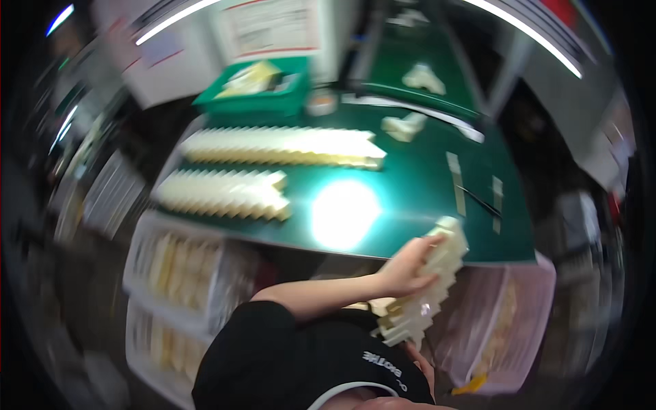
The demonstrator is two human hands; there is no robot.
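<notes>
The left hand [404, 268] clasps the cream zigzag stack [432, 298] at its four o'clock, long axis running one to seven o'clock, the right hand [422, 364], grip hidden, near its lower end.

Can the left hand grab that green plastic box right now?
Probably not: the left hand is holding a cream jagged-edged stack, and a long cream zigzag-edged row lies in front of the box.

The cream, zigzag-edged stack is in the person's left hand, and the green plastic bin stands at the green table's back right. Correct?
No: the head view shows the green plastic bin at the back left of the green table. The cream stack is in the left hand.
</notes>
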